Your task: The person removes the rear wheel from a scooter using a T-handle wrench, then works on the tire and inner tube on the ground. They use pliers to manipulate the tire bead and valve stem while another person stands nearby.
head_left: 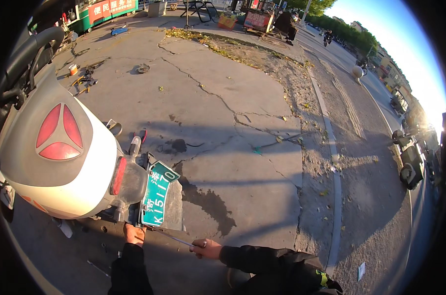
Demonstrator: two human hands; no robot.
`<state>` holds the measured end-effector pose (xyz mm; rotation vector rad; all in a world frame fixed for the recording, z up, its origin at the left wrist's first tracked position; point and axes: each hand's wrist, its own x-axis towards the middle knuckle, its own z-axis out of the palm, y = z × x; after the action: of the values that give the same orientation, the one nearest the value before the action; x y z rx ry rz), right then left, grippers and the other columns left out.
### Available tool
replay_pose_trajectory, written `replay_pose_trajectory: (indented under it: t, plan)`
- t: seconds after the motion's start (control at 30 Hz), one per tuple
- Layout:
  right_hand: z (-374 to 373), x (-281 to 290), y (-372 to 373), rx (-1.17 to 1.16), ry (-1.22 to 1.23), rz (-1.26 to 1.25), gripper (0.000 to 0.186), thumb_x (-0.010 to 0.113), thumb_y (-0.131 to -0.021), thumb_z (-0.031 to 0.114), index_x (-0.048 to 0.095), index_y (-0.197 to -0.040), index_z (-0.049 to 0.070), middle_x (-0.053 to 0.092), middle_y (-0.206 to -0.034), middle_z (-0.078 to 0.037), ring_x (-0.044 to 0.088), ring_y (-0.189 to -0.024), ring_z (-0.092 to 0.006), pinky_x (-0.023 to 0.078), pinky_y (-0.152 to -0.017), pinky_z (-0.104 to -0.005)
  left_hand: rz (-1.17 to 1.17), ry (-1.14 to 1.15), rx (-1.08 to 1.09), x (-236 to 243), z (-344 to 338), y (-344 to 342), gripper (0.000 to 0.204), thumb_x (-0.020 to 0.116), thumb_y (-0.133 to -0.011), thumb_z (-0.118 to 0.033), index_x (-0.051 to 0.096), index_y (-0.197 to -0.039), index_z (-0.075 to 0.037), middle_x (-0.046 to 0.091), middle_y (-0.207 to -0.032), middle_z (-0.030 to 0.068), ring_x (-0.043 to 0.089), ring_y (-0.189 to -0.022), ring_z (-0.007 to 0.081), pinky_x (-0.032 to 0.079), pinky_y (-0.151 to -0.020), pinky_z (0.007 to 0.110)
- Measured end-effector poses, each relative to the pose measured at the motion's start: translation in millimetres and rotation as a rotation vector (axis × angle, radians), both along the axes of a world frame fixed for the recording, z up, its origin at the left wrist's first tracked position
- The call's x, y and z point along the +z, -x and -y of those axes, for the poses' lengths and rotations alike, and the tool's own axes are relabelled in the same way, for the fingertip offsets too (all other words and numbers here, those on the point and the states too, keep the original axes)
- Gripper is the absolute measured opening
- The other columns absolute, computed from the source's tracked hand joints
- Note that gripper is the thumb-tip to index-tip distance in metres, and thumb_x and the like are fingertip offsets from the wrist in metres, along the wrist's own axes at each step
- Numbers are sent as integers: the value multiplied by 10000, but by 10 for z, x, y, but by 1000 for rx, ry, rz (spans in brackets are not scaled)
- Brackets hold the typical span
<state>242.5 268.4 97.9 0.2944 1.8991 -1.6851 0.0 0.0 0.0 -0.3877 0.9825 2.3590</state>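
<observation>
Leftmost, a white and grey scooter fills the side of the view, its rear end pointing right, with a three-part red emblem on the grey panel. Beyond it on the paving stand an orange and white tub and, just beside, a scatter of dark tools. A red tail lamp sits at the scooter's back end. Below it, the left hand reaches up to the underside, near the plate's lower corner; its fingers are partly hidden, so I cannot tell how far they are closed or whether they grip anything. The green number plate hangs tilted off the tail. From near its lower edge a thin metal rod runs to the right hand, whose fingers are curled closed around that end. Further right come a dark stain, a pale kerb and a parked dark two-wheeler.
</observation>
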Motion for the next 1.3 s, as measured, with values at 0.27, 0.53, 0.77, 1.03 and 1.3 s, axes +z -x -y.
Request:
replay_pose_trajectory:
  t: [0.27,0.53,0.77,1.03,1.3]
  plan:
    - [34,-74,-119,-86,-50,12,408,545,-1040,431,701,-1093,57,708,-797,-45,638,-779,-153,499,-744,-329,85,317,62,-153,-195,-121,205,546,-1046,-288,572,-974,-98,627,-898,46,652,-845,200,609,-829,425]
    - [258,-135,-366,-276,158,102,325,566,-1062,270,682,-1127,-26,629,-730,-41,664,-775,-161,525,-763,-315,26,326,44,403,-335,-667,179,589,-1032,-178,577,-1190,-93,714,-1206,58,713,-1037,218,561,-899,373]
    - [209,-303,-44,-260,101,52,323,575,-1056,251,685,-1155,-36,618,-712,-37,649,-763,-149,496,-747,-296,2,253,131,367,-245,-454,186,570,-1032,-106,529,-1204,-49,626,-1277,141,691,-1055,284,578,-810,346]
    - [-19,-427,193,-191,219,-7,381,578,-1063,337,690,-1130,-21,586,-687,-12,580,-724,-116,465,-746,-280,-61,334,176,518,-271,-364,239,556,-1045,-129,507,-1260,-36,607,-1303,138,696,-1037,279,579,-738,328]
    - [-70,-665,367,-370,835,448,451,594,-1047,421,646,-1130,-19,368,-607,49,441,-603,-104,324,-532,-271,-82,398,188,508,-333,-402,244,552,-1054,-136,519,-1275,-38,680,-1210,119,716,-1011,261,580,-865,380]
